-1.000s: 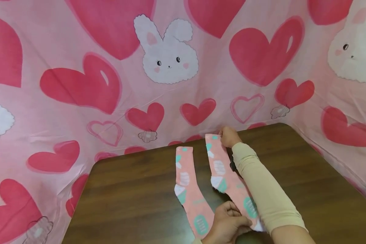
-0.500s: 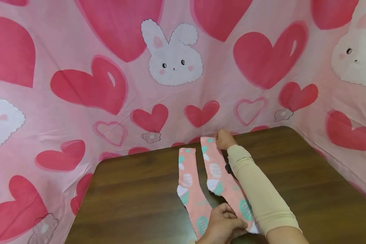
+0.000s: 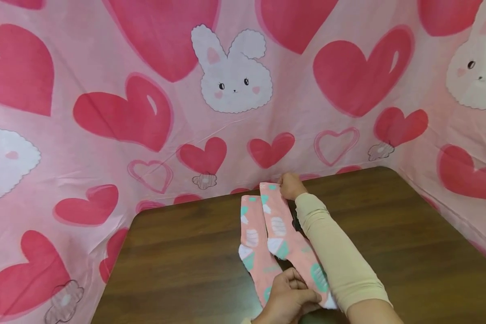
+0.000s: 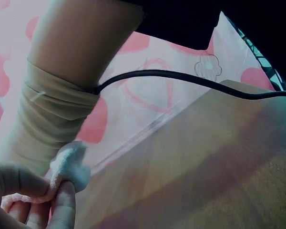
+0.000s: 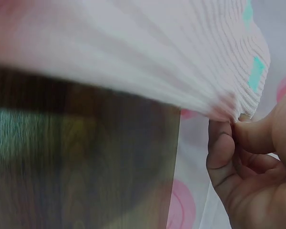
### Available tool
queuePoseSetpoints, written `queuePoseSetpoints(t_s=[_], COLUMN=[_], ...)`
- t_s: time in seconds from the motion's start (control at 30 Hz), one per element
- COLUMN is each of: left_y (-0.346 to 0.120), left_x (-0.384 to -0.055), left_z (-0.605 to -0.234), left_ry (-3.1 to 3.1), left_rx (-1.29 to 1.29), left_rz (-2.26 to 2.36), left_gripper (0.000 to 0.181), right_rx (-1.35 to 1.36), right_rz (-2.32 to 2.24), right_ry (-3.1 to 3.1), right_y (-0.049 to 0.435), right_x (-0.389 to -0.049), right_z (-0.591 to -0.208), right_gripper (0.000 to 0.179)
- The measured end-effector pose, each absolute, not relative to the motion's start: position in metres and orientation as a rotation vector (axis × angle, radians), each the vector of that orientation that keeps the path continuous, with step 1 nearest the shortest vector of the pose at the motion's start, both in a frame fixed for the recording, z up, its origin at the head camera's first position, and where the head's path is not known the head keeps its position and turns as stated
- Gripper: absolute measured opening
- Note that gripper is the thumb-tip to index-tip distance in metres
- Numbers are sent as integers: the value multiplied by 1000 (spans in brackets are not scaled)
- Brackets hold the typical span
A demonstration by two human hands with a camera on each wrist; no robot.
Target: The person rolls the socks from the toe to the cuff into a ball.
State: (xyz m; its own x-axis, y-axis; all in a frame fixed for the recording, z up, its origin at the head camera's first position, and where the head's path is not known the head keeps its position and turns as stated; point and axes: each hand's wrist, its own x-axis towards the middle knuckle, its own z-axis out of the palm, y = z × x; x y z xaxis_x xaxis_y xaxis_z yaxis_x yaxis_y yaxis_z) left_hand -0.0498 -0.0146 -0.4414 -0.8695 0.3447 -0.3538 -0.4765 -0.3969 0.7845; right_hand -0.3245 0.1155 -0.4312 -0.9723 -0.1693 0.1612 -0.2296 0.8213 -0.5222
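Two pink socks with white and mint patches lie side by side in the head view. The right-hand sock (image 3: pixel 278 226) is stretched between both hands, its cuff edge overlapping the left-hand sock (image 3: pixel 252 220). My right hand (image 3: pixel 293 185) pinches the cuff's corner near the table's far edge; in the right wrist view the thumb and forefinger (image 5: pixel 220 143) grip the ribbed edge. My left hand (image 3: pixel 285 297) pinches the same sock near its white toe, which bunches above the fingers in the left wrist view as a white tip (image 4: pixel 71 164). That hand covers the left-hand sock's toe end.
Both socks are over a dark brown wooden table (image 3: pixel 178 261) with rounded far corners. Behind it hangs a pink cloth (image 3: pixel 291 117) printed with hearts and rabbits. A black cable (image 4: pixel 167 73) runs from the right sleeve (image 4: pixel 52 105) in the left wrist view.
Both hands have moved left with the right-hand sock, closing the gap to the left-hand sock until its upper part overlaps that one. The left-hand sock stays in place on the table.
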Motion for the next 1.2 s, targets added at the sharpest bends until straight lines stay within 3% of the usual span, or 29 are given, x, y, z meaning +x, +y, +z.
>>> queuePoseSetpoints(t_s=[1.2], left_y=[-95], left_x=[-51], left_z=[-449], left_ry=[1480], left_rx=[-241], left_rz=[2240], left_gripper=[29], right_rx=[357], right_rz=[1074], right_ry=[-2805], right_y=[54], right_x=[-336], right_z=[-446], right_gripper=[18])
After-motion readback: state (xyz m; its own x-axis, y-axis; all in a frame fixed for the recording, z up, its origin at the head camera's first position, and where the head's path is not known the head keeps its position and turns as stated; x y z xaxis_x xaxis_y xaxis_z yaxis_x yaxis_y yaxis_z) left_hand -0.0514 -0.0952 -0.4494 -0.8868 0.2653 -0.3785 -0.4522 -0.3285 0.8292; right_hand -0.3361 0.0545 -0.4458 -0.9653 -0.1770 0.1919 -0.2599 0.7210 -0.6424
